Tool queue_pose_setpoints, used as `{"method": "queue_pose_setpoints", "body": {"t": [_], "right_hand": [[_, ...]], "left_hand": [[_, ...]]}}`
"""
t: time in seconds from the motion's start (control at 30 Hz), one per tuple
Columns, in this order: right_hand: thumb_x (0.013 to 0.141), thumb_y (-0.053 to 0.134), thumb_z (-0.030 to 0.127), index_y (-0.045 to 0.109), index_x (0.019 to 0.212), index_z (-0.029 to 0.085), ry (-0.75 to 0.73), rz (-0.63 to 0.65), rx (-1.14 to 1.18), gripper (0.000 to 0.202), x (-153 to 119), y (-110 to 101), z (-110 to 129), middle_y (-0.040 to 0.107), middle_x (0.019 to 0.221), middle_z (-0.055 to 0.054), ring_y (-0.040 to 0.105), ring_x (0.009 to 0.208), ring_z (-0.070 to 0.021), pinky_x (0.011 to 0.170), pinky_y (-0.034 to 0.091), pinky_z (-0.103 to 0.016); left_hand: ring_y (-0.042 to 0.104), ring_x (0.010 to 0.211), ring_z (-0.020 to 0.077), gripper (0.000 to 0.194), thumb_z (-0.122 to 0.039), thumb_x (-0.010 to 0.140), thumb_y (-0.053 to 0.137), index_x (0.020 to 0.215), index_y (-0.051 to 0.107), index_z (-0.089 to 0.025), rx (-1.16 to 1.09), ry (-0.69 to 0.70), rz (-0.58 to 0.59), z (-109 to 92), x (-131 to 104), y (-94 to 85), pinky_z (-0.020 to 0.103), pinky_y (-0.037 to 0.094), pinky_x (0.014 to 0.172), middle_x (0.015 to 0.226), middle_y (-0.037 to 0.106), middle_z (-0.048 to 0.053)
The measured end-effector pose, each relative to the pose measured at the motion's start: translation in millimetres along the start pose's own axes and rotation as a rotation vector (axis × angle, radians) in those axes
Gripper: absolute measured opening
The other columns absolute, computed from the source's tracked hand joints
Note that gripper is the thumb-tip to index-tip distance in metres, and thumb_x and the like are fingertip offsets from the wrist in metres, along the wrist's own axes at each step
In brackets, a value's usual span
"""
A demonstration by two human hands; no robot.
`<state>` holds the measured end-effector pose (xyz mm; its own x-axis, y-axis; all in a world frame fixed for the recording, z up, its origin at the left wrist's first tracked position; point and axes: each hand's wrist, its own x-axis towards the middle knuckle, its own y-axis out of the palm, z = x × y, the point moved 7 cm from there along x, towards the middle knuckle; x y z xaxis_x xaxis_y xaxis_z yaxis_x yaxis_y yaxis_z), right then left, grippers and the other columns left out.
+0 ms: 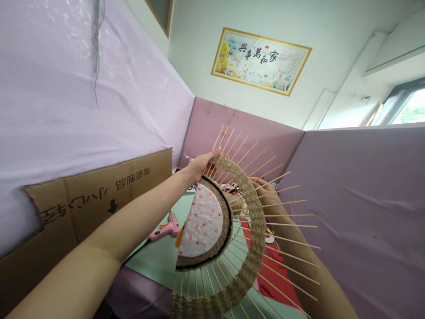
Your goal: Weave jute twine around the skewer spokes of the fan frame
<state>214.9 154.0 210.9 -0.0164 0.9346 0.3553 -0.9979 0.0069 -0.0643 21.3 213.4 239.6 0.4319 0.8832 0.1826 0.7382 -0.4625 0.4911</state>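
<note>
A half-round woven fan [257, 221] of thin wooden sticks and twisted cord is held up in front of me. Its inner half-disc [202, 219] is white cloth with pink flowers, edged in cord and a black band. Sticks jut outward past the wide woven outer band. My left hand [207, 165] grips the fan's upper end, thumb on the band, with some fingers hidden behind the sticks. Over on the far side, my right hand [266, 189] has its fingers closed at the band's outer edge among the sticks, partly covered by them. An orange tassel [179, 237] hangs by the cloth's straight edge.
A pink glue gun [167, 228] lies on the pale green table surface [151, 259], left of the fan. Red cloth [277, 270] lies under its right side. Printed cardboard [99, 199] stands at left. Pink and purple partitions [358, 199] enclose the table; a framed picture [262, 62] hangs beyond.
</note>
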Motion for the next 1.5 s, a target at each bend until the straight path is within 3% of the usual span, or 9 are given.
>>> {"method": "queue_pose_setpoints", "body": {"t": [0.2,0.4,0.53,0.67,0.77,0.97,1.2,1.33,1.5], "right_hand": [[0.066,0.076,0.048,0.066,0.082,0.023,-0.136,-0.166,-0.003,0.032,0,-17,17,0.061,0.058,0.002,0.049,0.046,-0.0117,0.042,0.036,-0.025],[0.063,0.078,0.047,0.067,0.075,0.02,-0.143,-0.163,-0.121,0.031,12,-24,28,0.053,0.048,0.004,0.039,0.039,-0.0089,0.037,0.027,-0.023],[0.06,0.08,0.045,0.067,0.071,0.019,-0.13,-0.075,-0.225,0.032,37,-38,42,0.043,0.043,0.007,0.031,0.037,-0.0057,0.036,0.021,-0.021],[0.058,0.082,0.045,0.07,0.075,0.016,-0.114,0.114,-0.393,0.036,61,-49,69,0.048,0.048,0.005,0.034,0.04,-0.0052,0.037,0.022,-0.02],[0.061,0.082,0.044,0.072,0.075,0.015,-0.161,0.133,-0.492,0.034,76,-53,99,0.051,0.052,0.003,0.04,0.045,-0.0063,0.041,0.03,-0.02],[0.071,0.077,0.035,0.071,0.072,0.016,-0.35,0.014,-0.618,0.02,98,-26,153,0.048,0.049,0.003,0.038,0.045,-0.0066,0.042,0.029,-0.022],[0.075,0.074,0.039,0.07,0.082,0.014,-0.494,0.071,-0.642,0.026,88,3,185,0.048,0.054,0.004,0.04,0.05,-0.0066,0.047,0.03,-0.023],[0.071,0.075,0.044,0.07,0.082,0.015,-0.49,0.096,-0.614,0.032,86,-13,181,0.048,0.055,0.004,0.041,0.052,-0.0068,0.049,0.032,-0.023],[0.062,0.079,0.048,0.071,0.079,0.016,-0.283,0.077,-0.506,0.038,95,-45,127,0.05,0.054,0.004,0.041,0.047,-0.0064,0.045,0.03,-0.023]], "left_hand": [[0.045,0.037,0.0056,0.044,-0.056,0.077,0.068,0.086,0.072,-0.013,-0.05,-0.038,0.076,3,-3,10.5,0.017,0.034,0.036,0.053,0.058,0.0],[0.046,0.039,0.005,0.038,-0.048,0.072,0.075,0.087,0.074,-0.013,-0.02,-0.008,0.055,0,-3,6.9,0.018,0.038,0.039,0.055,0.059,-0.001],[0.043,0.038,0.0044,0.032,-0.028,0.066,0.082,0.093,0.074,-0.015,0.077,0.059,0.076,-1,-1,3.7,0.017,0.038,0.039,0.05,0.052,-0.005],[0.041,0.037,0.004,0.037,-0.026,0.063,0.084,0.097,0.074,-0.015,0.112,0.07,0.081,0,2,0.7,0.015,0.034,0.036,0.048,0.05,-0.005],[0.042,0.037,0.0039,0.036,-0.025,0.064,0.083,0.097,0.074,-0.015,0.111,0.056,0.082,1,3,1.9,0.015,0.033,0.035,0.051,0.054,-0.004],[0.048,0.039,0.0053,0.034,-0.023,0.064,0.083,0.096,0.074,-0.015,0.102,0.037,0.05,2,-1,7.6,0.016,0.039,0.038,0.055,0.06,-0.002],[0.053,0.041,0.007,0.036,-0.023,0.065,0.083,0.098,0.073,-0.015,0.13,0.006,0.042,0,-5,6.7,0.017,0.04,0.038,0.06,0.064,0.0],[0.054,0.041,0.0073,0.033,-0.023,0.065,0.082,0.096,0.073,-0.015,0.116,0.016,0.024,0,-5,4.0,0.017,0.041,0.039,0.06,0.064,0.0],[0.052,0.041,0.0063,0.029,-0.021,0.068,0.08,0.096,0.073,-0.015,0.086,0.013,0.012,-1,-4,5.7,0.017,0.043,0.04,0.059,0.064,-0.001]]}}
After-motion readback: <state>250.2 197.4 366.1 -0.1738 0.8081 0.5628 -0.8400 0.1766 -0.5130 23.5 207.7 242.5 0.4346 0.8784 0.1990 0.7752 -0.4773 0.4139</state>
